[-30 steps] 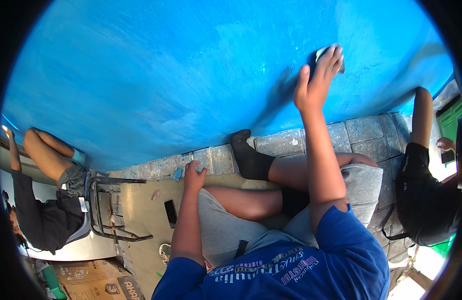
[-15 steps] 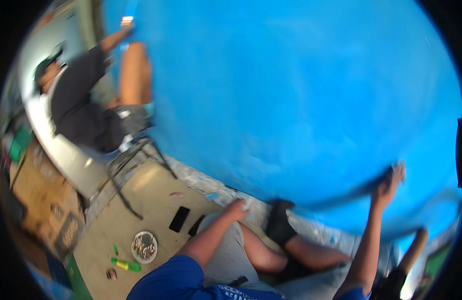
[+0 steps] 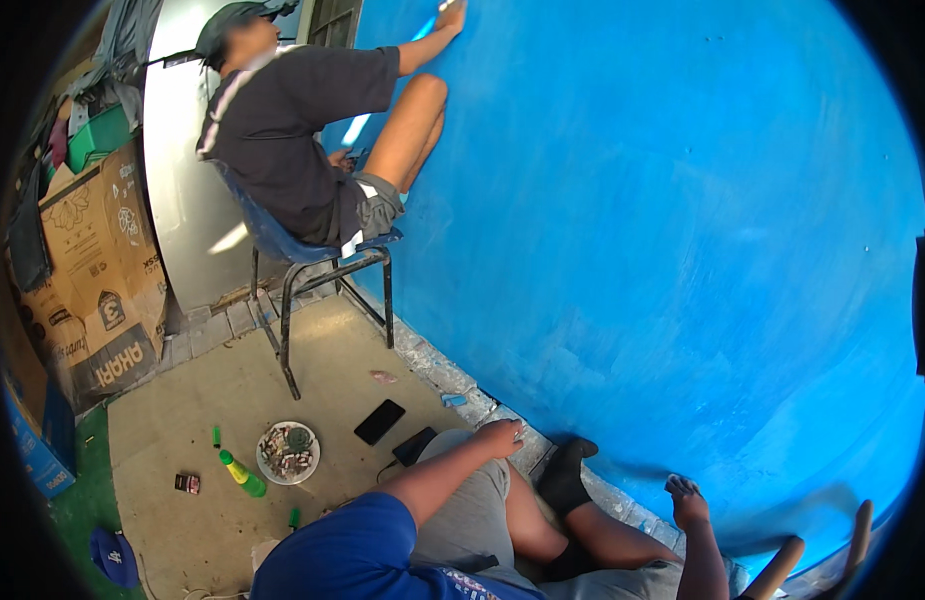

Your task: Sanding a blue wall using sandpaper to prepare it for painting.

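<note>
My left hand (image 3: pixel 500 437) rests over my left knee with its fingers curled. A small pale thing shows at its fingertips, too small to make out. My right hand (image 3: pixel 689 503) is low at the blue wall (image 3: pixel 622 250), its fingers bent round a small folded grey piece (image 3: pixel 674 484) that looks like sandpaper. The wall carries paler, cloudy patches and a shadow near my right hand.
A person (image 3: pixel 292 130) on a dark blue chair (image 3: pixel 272 220) reaches to the wall; another person's arms (image 3: pixel 782 565) show at lower right. On the floor board lie a plate of cigarette butts (image 3: pixel 310 468), a green bottle (image 3: pixel 244 475) and phones (image 3: pixel 380 422). Cardboard boxes (image 3: pixel 102 270) stand left.
My right hand has come down and to the left along the wall. My left hand stays near my knee. The view has turned left, so the seated person appears further right.
</note>
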`<action>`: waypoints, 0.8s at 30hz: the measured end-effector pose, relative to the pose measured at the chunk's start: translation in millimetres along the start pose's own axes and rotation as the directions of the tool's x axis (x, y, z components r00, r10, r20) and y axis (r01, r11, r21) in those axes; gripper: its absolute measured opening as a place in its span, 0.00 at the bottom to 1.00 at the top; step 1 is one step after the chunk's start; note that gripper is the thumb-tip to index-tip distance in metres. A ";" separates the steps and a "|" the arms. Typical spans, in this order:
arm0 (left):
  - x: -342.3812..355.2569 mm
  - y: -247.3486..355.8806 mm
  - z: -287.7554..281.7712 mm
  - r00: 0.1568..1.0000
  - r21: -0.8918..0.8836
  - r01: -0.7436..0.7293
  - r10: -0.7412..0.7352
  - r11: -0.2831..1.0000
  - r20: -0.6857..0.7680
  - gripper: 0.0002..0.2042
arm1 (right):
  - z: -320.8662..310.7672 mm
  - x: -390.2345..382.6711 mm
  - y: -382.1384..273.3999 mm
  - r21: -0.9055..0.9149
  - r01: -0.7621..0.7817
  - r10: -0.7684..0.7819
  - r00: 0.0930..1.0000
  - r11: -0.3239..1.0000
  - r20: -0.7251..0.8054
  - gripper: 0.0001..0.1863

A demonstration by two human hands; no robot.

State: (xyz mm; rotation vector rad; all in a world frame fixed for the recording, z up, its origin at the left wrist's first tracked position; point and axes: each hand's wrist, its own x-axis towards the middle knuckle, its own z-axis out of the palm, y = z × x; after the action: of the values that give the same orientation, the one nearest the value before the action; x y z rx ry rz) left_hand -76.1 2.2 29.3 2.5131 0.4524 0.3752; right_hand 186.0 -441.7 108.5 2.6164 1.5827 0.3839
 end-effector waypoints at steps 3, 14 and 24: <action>-10.9 14.1 -9.1 0.999 0.000 -0.052 0.052 0.999 -0.012 0.16 | -10.9 -17.3 18.4 -0.054 -0.177 0.173 0.773 0.983 0.610 0.27; -34.6 118.7 -29.5 0.864 -0.393 -0.504 0.453 0.769 -0.221 0.07 | -116.6 -0.4 86.9 -0.118 -0.124 0.163 0.891 0.985 0.424 0.29; 44.9 222.1 -126.2 0.882 -0.302 -0.471 0.437 0.829 -0.176 0.12 | -237.6 68.8 16.5 0.352 -0.169 0.257 0.940 0.921 -0.222 0.19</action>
State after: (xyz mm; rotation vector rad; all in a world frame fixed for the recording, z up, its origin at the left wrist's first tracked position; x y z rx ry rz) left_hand -27.4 -96.2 264.3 2.2436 -0.1820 0.7006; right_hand 173.2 -407.3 353.8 3.1271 1.5480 0.5476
